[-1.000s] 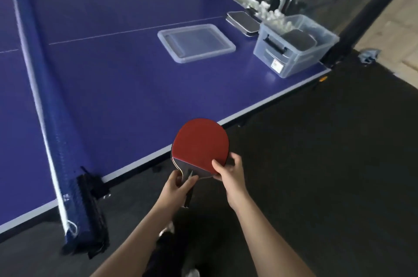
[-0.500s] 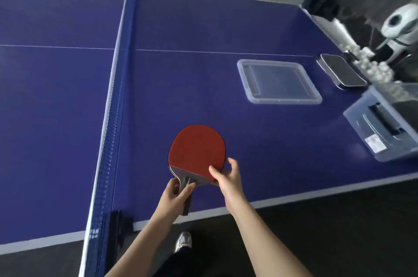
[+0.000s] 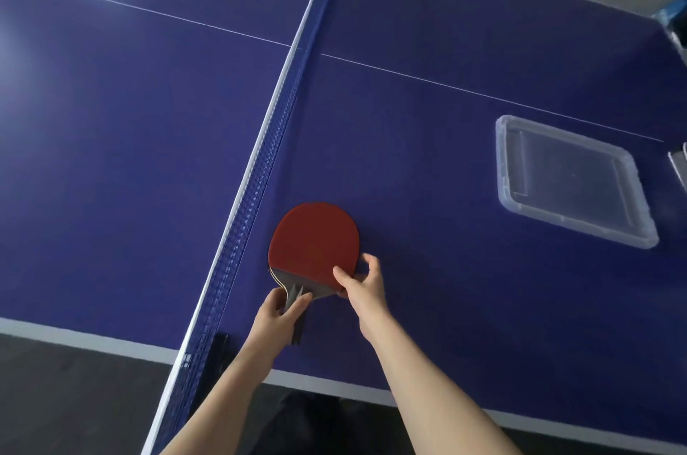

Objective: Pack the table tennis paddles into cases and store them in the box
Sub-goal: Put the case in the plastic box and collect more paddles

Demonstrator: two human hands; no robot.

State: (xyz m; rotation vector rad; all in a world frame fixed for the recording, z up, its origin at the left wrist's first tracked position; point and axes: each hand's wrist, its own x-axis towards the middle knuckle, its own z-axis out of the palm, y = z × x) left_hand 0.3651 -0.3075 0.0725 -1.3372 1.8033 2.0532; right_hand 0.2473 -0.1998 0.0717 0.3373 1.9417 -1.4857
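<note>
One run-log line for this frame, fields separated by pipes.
left hand grips paddle handle | right hand pinches blade edge | red paddle held over table beside net | clear lid lying right | not yet cased

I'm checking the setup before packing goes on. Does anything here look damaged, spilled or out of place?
Nothing stands out. The left hand and right hand hold the red-faced table tennis paddle intact; the clear plastic lid lies flat on the blue table.

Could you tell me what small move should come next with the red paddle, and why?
Probably carry the red rubber-faced paddle rightward: the left hand grips its handle, the right hand pinches its blade edge, and no case is near, only a clear plastic lid.
</note>
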